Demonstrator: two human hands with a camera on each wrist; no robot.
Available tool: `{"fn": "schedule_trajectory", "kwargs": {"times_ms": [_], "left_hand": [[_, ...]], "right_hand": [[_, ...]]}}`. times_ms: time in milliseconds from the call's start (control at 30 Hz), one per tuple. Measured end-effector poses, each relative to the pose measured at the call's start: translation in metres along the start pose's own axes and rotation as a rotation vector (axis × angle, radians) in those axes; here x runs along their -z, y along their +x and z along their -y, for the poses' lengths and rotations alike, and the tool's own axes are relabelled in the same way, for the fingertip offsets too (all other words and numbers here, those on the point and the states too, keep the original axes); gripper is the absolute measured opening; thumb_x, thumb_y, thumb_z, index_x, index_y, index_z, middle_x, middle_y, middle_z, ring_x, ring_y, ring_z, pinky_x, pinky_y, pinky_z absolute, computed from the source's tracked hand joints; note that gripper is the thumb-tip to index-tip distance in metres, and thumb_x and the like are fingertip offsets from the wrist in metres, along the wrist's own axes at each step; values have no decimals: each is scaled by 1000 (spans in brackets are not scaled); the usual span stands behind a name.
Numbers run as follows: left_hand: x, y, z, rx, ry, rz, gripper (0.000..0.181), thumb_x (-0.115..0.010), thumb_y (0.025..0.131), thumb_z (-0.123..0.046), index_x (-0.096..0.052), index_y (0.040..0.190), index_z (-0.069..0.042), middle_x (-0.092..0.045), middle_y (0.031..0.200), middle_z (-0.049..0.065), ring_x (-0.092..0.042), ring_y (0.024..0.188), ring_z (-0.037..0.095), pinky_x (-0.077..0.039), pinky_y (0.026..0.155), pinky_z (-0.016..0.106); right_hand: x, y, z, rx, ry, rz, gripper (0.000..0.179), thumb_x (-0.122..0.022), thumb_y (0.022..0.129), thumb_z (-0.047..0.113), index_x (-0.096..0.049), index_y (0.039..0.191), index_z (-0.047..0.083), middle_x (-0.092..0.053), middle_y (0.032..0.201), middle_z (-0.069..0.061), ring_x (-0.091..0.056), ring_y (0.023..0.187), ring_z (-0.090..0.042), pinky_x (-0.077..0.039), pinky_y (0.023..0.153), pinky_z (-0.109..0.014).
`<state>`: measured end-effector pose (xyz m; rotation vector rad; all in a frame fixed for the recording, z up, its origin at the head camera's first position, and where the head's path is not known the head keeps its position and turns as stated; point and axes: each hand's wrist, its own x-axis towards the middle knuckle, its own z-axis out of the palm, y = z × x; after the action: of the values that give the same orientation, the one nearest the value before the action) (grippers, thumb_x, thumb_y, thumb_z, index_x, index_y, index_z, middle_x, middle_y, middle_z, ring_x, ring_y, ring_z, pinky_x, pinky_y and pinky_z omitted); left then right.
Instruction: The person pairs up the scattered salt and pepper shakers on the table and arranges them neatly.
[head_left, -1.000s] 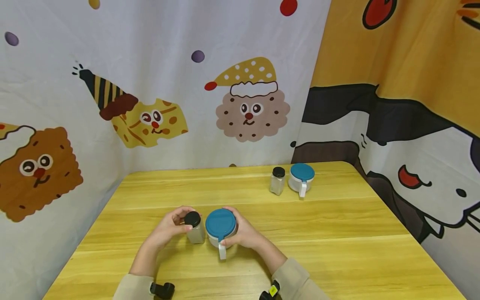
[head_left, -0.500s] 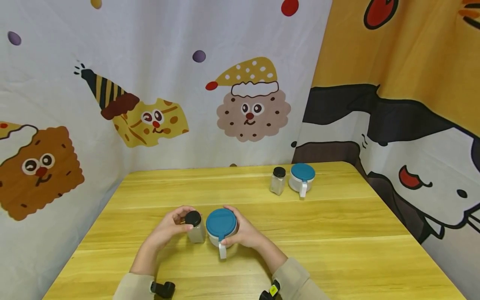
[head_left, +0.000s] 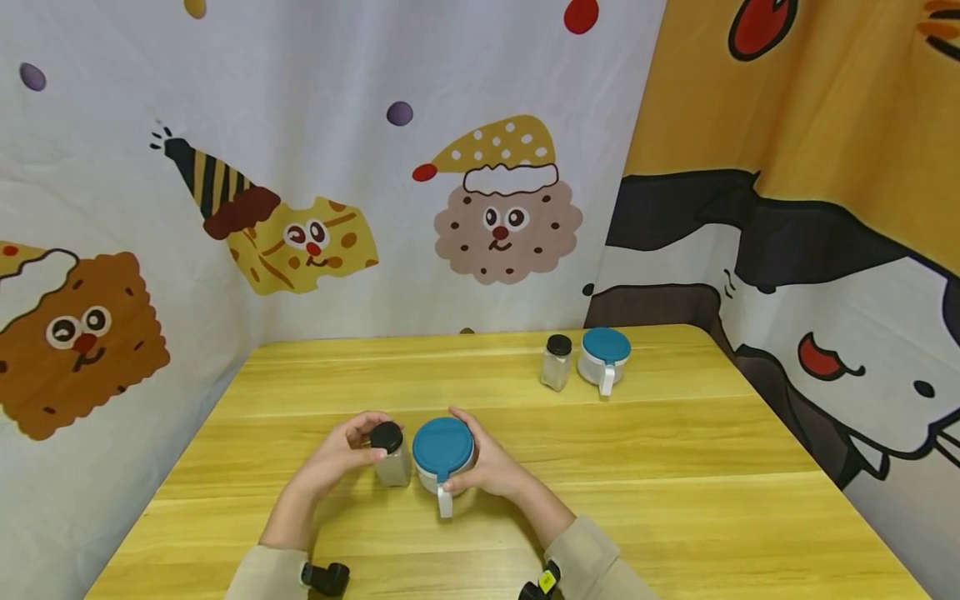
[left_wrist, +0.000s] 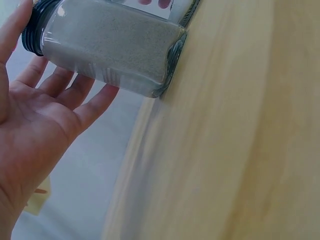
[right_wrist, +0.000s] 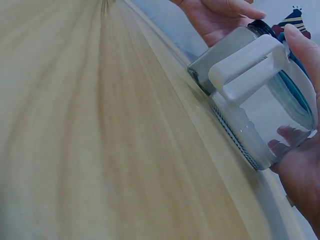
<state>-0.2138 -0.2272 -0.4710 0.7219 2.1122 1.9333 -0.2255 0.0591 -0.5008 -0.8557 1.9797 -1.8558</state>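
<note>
Near the middle of the table stands a spice jar (head_left: 393,468) with a black lid and pale grey powder inside. My left hand (head_left: 339,454) holds it from the left, thumb at the lid's edge and fingers along the far side. Just right of it is a clear glass jar (right_wrist: 270,117) with a blue lid (head_left: 443,446) and a white handle (head_left: 446,502) pointing toward me. My right hand (head_left: 491,467) grips this jar from the right, its thumb by the top of the handle and its fingers behind. Both jars are upright, close side by side.
At the back right of the wooden table (head_left: 675,500) stand a second black-lidded jar (head_left: 556,371) and a second blue-lidded jar (head_left: 602,367) with a white handle. A printed curtain (head_left: 405,275) hangs behind the table's far edge.
Both jars and the left hand stay in place. The right hand's fingers at the back of the glass jar have risen slightly.
</note>
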Motion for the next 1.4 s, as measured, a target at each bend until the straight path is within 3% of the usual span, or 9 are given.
{"fn": "schedule_trajectory", "kwargs": {"times_ms": [167, 300, 467, 633, 900, 1400], "left_hand": [[0, 2, 0, -76, -7, 37, 54, -62, 89, 4, -37, 136, 14, -47, 133, 30, -55, 115, 18, -43, 94, 25], [-1, 4, -1, -94, -6, 43, 58, -61, 89, 5, -33, 139, 13, -44, 135, 32, -51, 120, 17, -39, 97, 22], [-2, 4, -4, -109, 23, 13, 58, -62, 89, 4, -35, 141, 9, -43, 138, 29, -46, 125, 19, -36, 99, 20], [-4, 4, -8, -96, 31, -23, 59, -63, 89, 2, -37, 142, 4, -44, 139, 27, -45, 127, 20, -37, 98, 20], [-8, 5, -13, -92, 40, -64, 62, -64, 89, 1, -37, 144, -1, -45, 140, 23, -44, 128, 26, -37, 98, 21], [-12, 5, -26, -202, 36, -131, 62, -60, 87, 12, -37, 143, 0, -42, 142, 25, -43, 130, 21, -31, 105, 24]], "right_hand": [[0, 0, 0, 7, -12, -4, 112, -89, 67, 27, -17, 153, 17, -42, 142, -13, -43, 127, -25, -24, 107, -46], [0, 0, -2, 21, -13, -8, 115, -89, 67, 35, -16, 153, 16, -39, 145, -13, -42, 128, -26, -23, 107, -49], [1, -1, -3, 43, -5, -11, 118, -86, 66, 46, -14, 153, 11, -34, 147, -13, -40, 129, -27, -20, 108, -51], [2, -1, -1, 76, -3, -11, 116, -86, 67, 43, -15, 153, 9, -34, 147, -14, -38, 130, -27, -16, 109, -52], [6, -2, 1, 116, -14, -6, 116, -83, 69, 49, -14, 153, 8, -27, 148, -27, -28, 136, -34, -13, 108, -60], [12, -5, 15, 114, -66, -46, 116, -82, 67, 53, -16, 153, 12, -26, 151, -21, -20, 140, -36, -12, 109, -59]]}}
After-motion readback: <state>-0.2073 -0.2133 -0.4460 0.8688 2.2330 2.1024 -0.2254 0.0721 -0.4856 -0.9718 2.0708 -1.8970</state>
